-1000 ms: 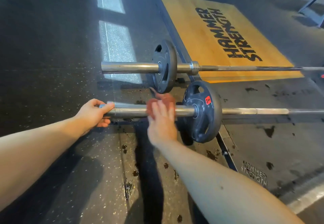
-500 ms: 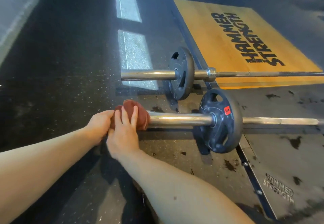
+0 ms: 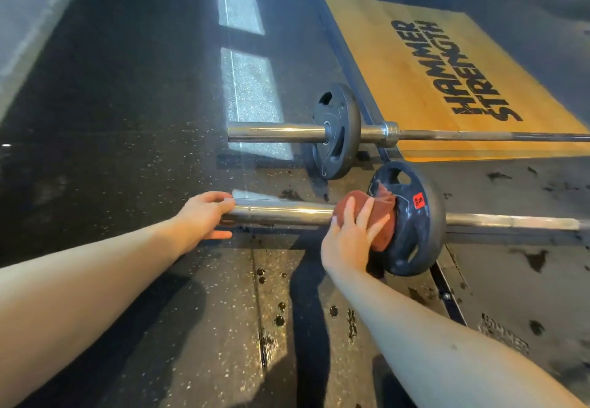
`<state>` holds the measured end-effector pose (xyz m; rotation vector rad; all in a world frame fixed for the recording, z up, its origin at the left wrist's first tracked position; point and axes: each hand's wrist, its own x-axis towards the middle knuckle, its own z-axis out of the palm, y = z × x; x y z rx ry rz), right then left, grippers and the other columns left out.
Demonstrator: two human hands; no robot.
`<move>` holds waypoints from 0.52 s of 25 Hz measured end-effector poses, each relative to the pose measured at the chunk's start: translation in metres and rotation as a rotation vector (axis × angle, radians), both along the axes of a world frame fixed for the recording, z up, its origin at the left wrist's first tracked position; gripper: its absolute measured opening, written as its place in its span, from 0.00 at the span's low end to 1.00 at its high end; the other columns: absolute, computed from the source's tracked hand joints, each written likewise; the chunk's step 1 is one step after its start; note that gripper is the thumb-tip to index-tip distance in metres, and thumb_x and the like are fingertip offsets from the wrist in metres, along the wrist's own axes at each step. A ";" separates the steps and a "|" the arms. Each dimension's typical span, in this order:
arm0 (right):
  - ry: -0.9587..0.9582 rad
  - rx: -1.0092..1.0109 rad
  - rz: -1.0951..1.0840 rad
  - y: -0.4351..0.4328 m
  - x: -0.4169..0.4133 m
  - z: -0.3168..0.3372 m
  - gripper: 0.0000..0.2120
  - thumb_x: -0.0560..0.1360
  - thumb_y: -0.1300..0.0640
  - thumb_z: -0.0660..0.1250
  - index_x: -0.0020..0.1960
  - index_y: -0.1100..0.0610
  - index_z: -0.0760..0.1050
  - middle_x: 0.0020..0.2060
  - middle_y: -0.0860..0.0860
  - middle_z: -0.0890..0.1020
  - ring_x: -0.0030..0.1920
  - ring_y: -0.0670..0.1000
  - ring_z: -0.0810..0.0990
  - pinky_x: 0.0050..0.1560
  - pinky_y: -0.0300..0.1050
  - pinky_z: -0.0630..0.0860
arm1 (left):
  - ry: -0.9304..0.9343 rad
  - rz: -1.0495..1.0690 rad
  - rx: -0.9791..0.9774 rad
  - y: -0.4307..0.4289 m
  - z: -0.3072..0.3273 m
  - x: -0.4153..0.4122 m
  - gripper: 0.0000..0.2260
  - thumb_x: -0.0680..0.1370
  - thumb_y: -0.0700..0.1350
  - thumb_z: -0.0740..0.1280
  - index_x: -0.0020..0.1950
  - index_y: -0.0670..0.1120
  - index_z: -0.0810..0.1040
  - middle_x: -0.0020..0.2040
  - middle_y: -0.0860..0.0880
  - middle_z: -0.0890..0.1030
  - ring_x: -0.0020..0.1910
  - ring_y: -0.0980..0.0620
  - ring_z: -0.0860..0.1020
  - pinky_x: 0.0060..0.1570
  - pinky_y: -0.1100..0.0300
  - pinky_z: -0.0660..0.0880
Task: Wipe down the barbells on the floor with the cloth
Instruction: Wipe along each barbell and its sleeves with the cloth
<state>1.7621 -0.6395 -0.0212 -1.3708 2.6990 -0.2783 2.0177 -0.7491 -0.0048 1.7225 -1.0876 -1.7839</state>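
Bare left grip (image 3: 204,216), bare right grip (image 3: 346,243), forearms (image 3: 447,343) bare

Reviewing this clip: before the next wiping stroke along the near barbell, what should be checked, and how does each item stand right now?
1. Grip on the cloth by the right hand: ok.
2. Wrap of the cloth on the near barbell sleeve: ok.
3. Hold of the left hand on the sleeve's end: ok.
4. Room to stroke further toward the plate: not ok, the cloth touches it.
5. Wiping of the far barbell: cannot tell.
6. Dryness of the floor beneath: cannot tell; dark spots show.
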 end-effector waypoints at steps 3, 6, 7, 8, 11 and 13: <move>-0.106 -0.130 0.280 0.006 0.090 0.013 0.32 0.82 0.52 0.63 0.82 0.50 0.55 0.83 0.54 0.49 0.80 0.66 0.39 0.79 0.67 0.54 | 0.016 0.007 0.007 0.000 -0.003 0.001 0.09 0.83 0.44 0.67 0.62 0.50 0.79 0.60 0.44 0.81 0.58 0.44 0.82 0.55 0.42 0.82; -0.237 0.002 0.484 0.016 0.138 0.013 0.34 0.83 0.50 0.63 0.83 0.47 0.49 0.83 0.48 0.43 0.80 0.59 0.31 0.80 0.64 0.49 | 0.012 -0.029 0.016 -0.005 -0.008 0.005 0.11 0.82 0.43 0.67 0.64 0.48 0.79 0.58 0.43 0.83 0.57 0.43 0.83 0.58 0.42 0.80; -0.246 0.028 0.498 0.016 0.133 0.014 0.34 0.84 0.49 0.62 0.83 0.46 0.48 0.83 0.47 0.42 0.80 0.58 0.31 0.80 0.63 0.48 | 0.008 -0.050 0.014 -0.007 -0.012 0.007 0.10 0.82 0.43 0.67 0.63 0.49 0.80 0.58 0.43 0.84 0.56 0.43 0.83 0.56 0.44 0.81; -0.251 0.027 0.491 0.018 0.119 0.013 0.33 0.84 0.49 0.60 0.83 0.45 0.47 0.83 0.45 0.42 0.80 0.57 0.31 0.80 0.63 0.48 | 0.005 -0.065 0.009 -0.009 -0.016 0.010 0.09 0.81 0.43 0.68 0.61 0.49 0.81 0.59 0.42 0.83 0.56 0.42 0.84 0.52 0.46 0.83; -0.185 0.033 0.331 0.037 0.048 0.017 0.31 0.85 0.48 0.56 0.84 0.46 0.46 0.83 0.47 0.41 0.79 0.59 0.30 0.80 0.66 0.48 | 0.017 -0.068 0.000 -0.007 -0.023 0.013 0.07 0.80 0.41 0.69 0.58 0.48 0.82 0.61 0.40 0.82 0.58 0.39 0.82 0.46 0.50 0.84; -0.070 0.118 0.201 0.046 0.002 0.028 0.30 0.86 0.48 0.53 0.83 0.49 0.43 0.83 0.52 0.40 0.78 0.60 0.29 0.79 0.67 0.46 | 0.012 -0.071 -0.015 -0.006 -0.023 0.015 0.08 0.80 0.39 0.70 0.57 0.47 0.82 0.61 0.40 0.82 0.59 0.38 0.82 0.46 0.48 0.83</move>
